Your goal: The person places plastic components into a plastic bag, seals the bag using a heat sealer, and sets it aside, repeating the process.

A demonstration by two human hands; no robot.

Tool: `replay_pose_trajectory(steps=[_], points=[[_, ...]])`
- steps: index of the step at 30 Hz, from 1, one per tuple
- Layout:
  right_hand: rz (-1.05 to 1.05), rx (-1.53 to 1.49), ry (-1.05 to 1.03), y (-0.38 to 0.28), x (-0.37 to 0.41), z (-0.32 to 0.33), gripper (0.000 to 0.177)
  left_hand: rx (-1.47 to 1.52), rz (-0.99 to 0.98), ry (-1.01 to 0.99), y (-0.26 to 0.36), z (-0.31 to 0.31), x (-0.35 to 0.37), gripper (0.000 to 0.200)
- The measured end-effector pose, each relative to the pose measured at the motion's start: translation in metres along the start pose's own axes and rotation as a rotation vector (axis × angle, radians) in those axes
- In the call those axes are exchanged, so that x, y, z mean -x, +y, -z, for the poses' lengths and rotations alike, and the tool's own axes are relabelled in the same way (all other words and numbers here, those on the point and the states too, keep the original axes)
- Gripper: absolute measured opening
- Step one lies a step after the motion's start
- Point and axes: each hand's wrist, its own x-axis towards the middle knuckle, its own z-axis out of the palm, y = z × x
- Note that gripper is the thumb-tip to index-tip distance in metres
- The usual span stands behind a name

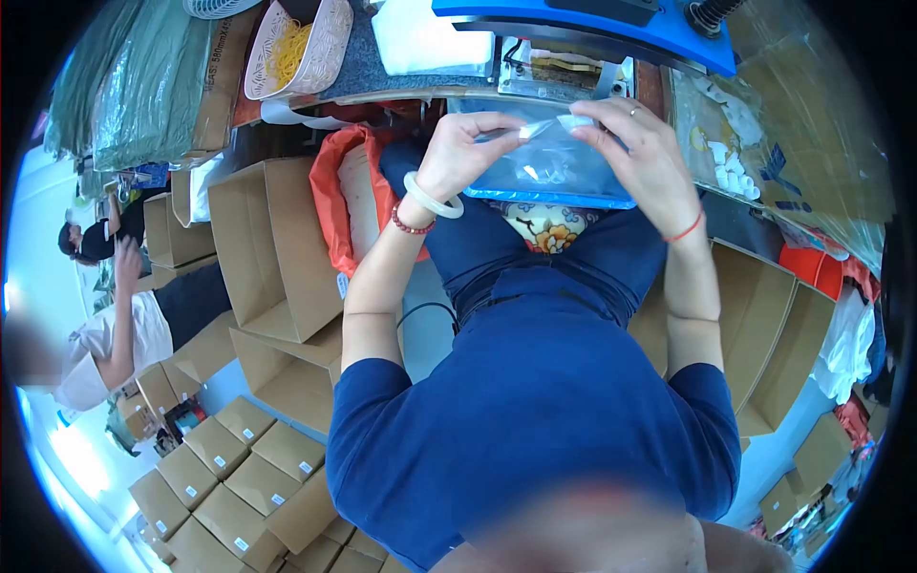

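My left hand (460, 158), with a pale bangle and a red bead bracelet at the wrist, pinches one end of a small clear plastic bag (541, 128). On its other side, the fingers of my right hand (648, 160) are closed on the bag's white-looking edge. A ring and a thin red cord show on that hand and wrist. Beneath both hands, over my lap, is a blue-rimmed tray (573, 200) with clear plastic (544, 172) in it. What the small bag contains, if anything, is too small to make out.
A white basket of yellow rubber bands (289, 54) stands on the bench at upper left. A blue machine (583, 27) is ahead of me. Small white parts (734, 174) lie at right. Open cartons (256, 253) flank me; other people (119, 334) are at left.
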Motion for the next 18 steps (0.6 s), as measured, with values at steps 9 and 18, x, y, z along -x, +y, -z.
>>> replay_pose_trajectory(steps=[9, 18], points=[[-0.3, -0.214, -0.068, 0.041, 0.0, 0.003, 0.026, 0.385, 0.219, -0.172, -0.043, -0.018, -0.024, 0.02], [-0.144, -0.113, -0.115, 0.051, -0.005, 0.001, 0.031, 0.081, 0.135, -0.118, -0.027, -0.022, -0.022, 0.019]])
